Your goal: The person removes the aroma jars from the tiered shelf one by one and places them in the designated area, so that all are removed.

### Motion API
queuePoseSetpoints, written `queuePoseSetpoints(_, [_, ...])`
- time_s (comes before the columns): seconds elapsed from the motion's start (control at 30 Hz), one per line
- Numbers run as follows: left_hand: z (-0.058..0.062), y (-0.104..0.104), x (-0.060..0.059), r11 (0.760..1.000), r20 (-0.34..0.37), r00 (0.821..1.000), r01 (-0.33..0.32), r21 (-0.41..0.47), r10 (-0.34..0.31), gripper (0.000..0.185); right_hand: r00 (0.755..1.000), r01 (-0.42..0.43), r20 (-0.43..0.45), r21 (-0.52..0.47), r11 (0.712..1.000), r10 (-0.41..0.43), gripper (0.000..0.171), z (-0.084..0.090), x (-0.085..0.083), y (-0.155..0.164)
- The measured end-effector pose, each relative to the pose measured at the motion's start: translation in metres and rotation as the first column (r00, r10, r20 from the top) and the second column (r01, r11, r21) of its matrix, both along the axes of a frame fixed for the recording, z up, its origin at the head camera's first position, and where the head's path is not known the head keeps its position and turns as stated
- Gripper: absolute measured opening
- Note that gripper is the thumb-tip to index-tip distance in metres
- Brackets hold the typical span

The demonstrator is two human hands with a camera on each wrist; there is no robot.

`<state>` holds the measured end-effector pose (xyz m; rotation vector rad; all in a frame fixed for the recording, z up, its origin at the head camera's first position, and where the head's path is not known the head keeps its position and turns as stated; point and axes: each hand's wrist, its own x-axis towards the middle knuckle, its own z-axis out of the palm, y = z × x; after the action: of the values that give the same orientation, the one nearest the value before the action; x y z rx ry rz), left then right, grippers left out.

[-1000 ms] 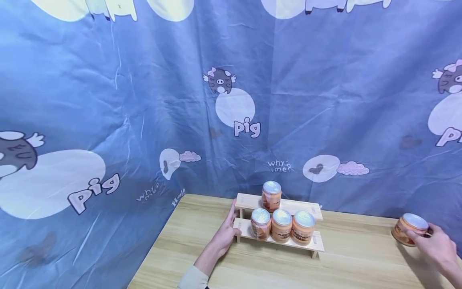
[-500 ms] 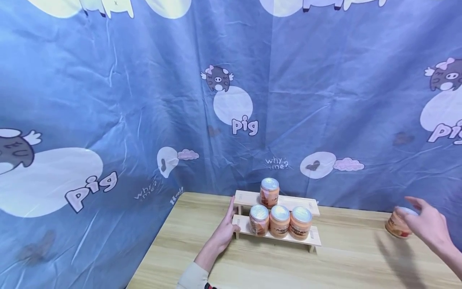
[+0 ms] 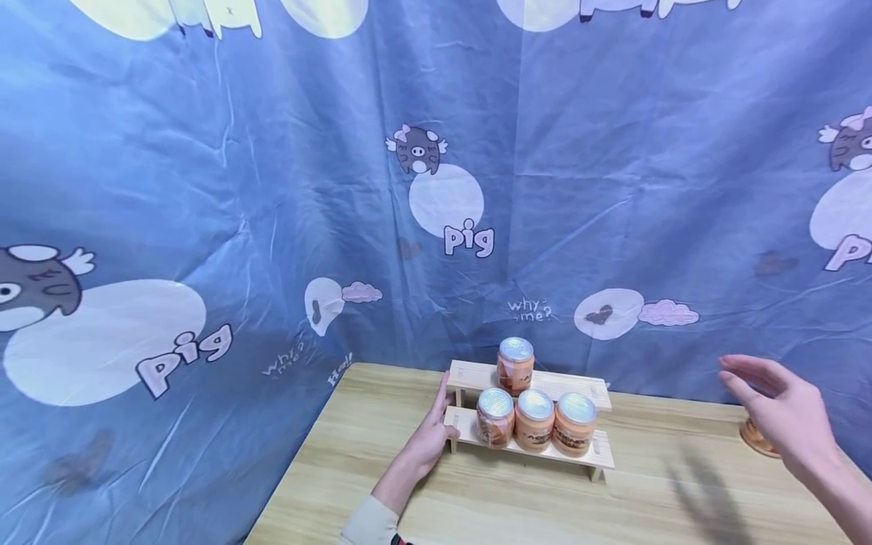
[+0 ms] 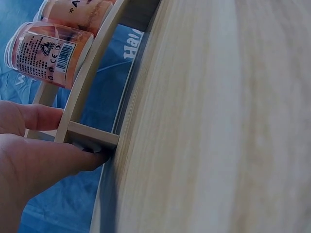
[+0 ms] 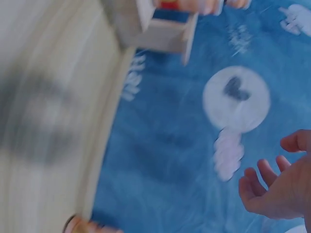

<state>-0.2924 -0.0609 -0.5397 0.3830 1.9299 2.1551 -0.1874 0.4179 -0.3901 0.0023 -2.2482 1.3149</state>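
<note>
A two-step wooden stand (image 3: 602, 454) holds squat orange jars with silver lids. Three jars line its lower step, among them a middle jar (image 3: 534, 424), and one upper jar (image 3: 515, 367) sits on the upper step. At the stand's left end my left hand (image 3: 428, 440) holds it, with the thumb near a short leg (image 4: 92, 133) in the left wrist view. My right hand (image 3: 793, 412) hovers in the air at the right, fingers loosely curved and holding nothing. Behind it another jar (image 3: 755, 439) stands on the table, mostly hidden.
The wooden table (image 3: 518, 507) meets a blue curtain (image 3: 272, 189) printed with pigs and lettering along its back and left side. A shadow (image 3: 708, 492) of the right hand falls on the tabletop.
My right hand has let go of the jar at the far right and lifted up and to the left, away from it. The left hand stays at the stand's left end.
</note>
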Motion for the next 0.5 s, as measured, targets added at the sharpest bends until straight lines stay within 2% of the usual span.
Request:
queuePoseSetpoints(0.27, [0.0,0.002,-0.006,1.0,-0.03,0.999,0.025,-0.009,-0.025,0.123,0.989,-0.143,-0.058,-0.066,0.987,0.14,0.033,0.011,-0.005,-0.048])
queuePoseSetpoints(0.5, [-0.002,-0.001,-0.003,1.0,-0.039,0.999,0.01,-0.024,-0.011,0.123,0.969,-0.245,0.006,-0.033,0.969,0.245,0.035,0.0,-0.017,-0.092])
